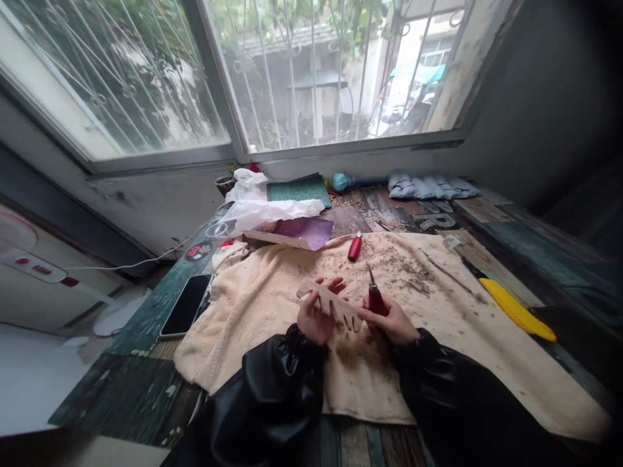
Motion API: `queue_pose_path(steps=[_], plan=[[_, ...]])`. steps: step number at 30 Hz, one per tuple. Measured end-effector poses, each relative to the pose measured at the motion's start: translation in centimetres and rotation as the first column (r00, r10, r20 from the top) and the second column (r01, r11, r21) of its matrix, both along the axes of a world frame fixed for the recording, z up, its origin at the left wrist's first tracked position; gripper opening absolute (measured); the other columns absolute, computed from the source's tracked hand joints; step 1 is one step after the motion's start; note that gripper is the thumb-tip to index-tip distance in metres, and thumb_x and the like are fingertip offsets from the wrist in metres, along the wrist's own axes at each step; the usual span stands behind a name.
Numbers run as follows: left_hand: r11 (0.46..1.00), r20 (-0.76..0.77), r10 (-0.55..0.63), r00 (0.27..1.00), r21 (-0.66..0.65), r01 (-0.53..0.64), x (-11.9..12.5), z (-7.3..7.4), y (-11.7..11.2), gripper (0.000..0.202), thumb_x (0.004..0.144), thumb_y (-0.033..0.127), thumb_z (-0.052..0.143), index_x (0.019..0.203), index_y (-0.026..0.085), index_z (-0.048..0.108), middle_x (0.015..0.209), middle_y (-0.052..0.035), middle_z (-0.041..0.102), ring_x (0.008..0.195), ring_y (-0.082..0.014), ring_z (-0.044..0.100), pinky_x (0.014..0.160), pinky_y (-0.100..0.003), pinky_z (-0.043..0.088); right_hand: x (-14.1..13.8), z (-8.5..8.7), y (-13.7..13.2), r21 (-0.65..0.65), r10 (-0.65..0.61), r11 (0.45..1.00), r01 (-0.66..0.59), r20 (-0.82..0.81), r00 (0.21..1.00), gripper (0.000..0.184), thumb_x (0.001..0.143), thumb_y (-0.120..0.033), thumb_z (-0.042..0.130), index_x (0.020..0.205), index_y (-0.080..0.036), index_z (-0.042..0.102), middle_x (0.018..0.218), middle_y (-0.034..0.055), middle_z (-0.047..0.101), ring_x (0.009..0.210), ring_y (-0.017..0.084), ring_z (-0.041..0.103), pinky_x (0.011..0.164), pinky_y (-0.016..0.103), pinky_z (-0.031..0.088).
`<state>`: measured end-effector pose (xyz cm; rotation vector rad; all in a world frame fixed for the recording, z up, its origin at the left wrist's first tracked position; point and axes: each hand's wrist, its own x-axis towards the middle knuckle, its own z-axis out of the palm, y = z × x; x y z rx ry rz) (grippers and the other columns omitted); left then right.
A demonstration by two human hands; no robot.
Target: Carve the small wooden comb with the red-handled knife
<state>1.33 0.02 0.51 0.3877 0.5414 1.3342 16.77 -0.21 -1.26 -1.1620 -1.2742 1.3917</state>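
My left hand (316, 314) is closed round a pale wooden comb (329, 303) with several wide teeth, holding it over a cream towel (272, 305). My right hand (392, 322) grips a carving knife with a dark red handle (375, 299), its short blade pointing up and away beside the comb's right end. Both arms wear shiny black sleeves. Wood shavings (389, 259) lie scattered on the towel beyond my hands.
A second red-handled tool (355, 246) lies on the towel's far edge. A yellow-handled tool (516, 310) sits at the right, a phone (187, 303) at the left. White plastic bags (263, 204), a purple sheet (305, 230), green mat (298, 190) and folded cloth (428, 185) lie under the window.
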Motion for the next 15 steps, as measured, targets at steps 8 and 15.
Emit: queue_pose_path(steps=[8,15], plan=[[0.984,-0.332,0.08,0.94,0.176,-0.022,1.7,-1.9,-0.6,0.049,0.064,0.039,0.069,0.102,0.014,0.051,0.095,-0.0115,0.067,0.092,-0.025,0.06,0.087,-0.038,0.041,-1.3,-0.6,0.1,0.006,-0.177,0.984,0.177,-0.025,0.984,0.042,0.065,-0.055,0.06,0.074,-0.022,0.036,0.037,-0.0107,0.039,0.027,0.008,0.035,0.028,0.021,0.03],[1.0,-0.238,-0.011,0.971,-0.013,0.008,1.2,-1.7,0.1,0.047,0.06,0.043,0.07,0.087,0.017,0.042,0.064,-0.0035,0.066,0.062,-0.0239,0.065,0.063,-0.039,0.05,-0.1,-0.5,2.7,0.217,-0.329,0.931,0.293,0.158,0.931,0.039,0.075,-0.057,0.047,0.091,-0.022,0.038,0.056,-0.0071,0.052,0.031,0.008,0.041,0.029,0.021,0.032]])
